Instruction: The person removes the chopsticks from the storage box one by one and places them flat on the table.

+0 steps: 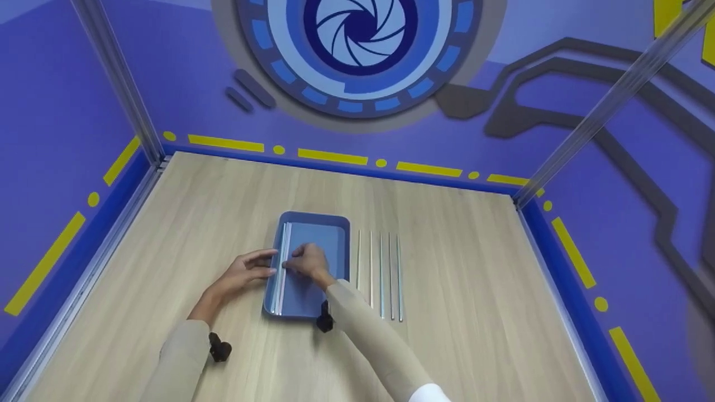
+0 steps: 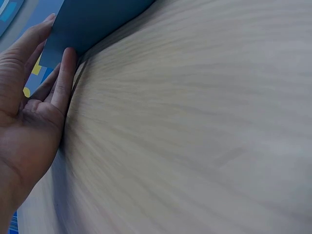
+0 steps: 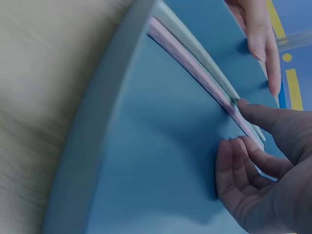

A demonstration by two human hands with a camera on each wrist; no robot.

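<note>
A blue rectangular tray (image 1: 313,234) stands on the table, with two thin pale sticks (image 1: 283,257) lying side by side lengthwise near its left wall. In the right wrist view, one stick looks pinkish and the other whitish green (image 3: 200,51). My right hand (image 1: 310,259) reaches into the tray and pinches the sticks between thumb and fingers, about midway along. At the tray's left side is my left hand (image 1: 240,273), its fingers extended. The left wrist view shows the left fingers (image 2: 63,85) against the tray's outer wall (image 2: 97,24).
Several slim metallic rods (image 1: 390,273), gold, bluish and rose, lie parallel on the wooden table (image 1: 475,290) just right of the tray. The right forearm passes over the near ends of some. Purple printed walls (image 1: 335,139) enclose the back and sides.
</note>
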